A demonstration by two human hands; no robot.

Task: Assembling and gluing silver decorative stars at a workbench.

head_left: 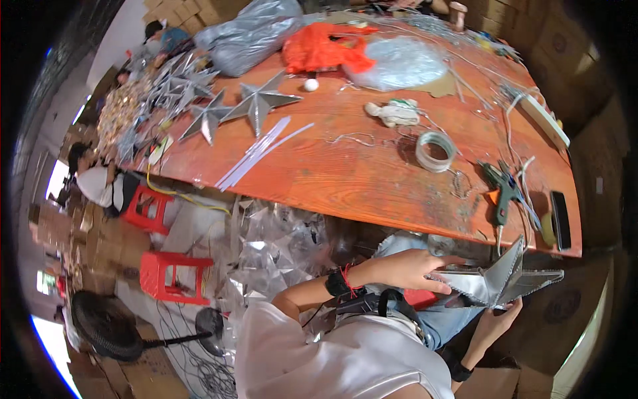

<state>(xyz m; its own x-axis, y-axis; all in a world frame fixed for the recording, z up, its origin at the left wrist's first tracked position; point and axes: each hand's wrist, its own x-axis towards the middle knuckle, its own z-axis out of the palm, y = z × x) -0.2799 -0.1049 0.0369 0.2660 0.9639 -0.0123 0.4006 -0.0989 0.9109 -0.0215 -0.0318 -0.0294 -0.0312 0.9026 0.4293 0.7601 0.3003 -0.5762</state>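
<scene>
A silver star with folded faces and rough, glittery edges is held over my lap, just off the table's near right edge. My left hand grips its left point, thumb below and fingers above. Under the star, my right hand holds its lower right side; part of those fingers is hidden behind it. On the table close by lie a green and black glue gun with an orange trigger and a black phone-like slab. Farther in sits a roll of clear tape.
The orange-brown wooden table holds finished silver stars, white strips, a white glove, plastic bags and a power strip. Left are red stools, a black fan and another person. Silver stars lie piled below.
</scene>
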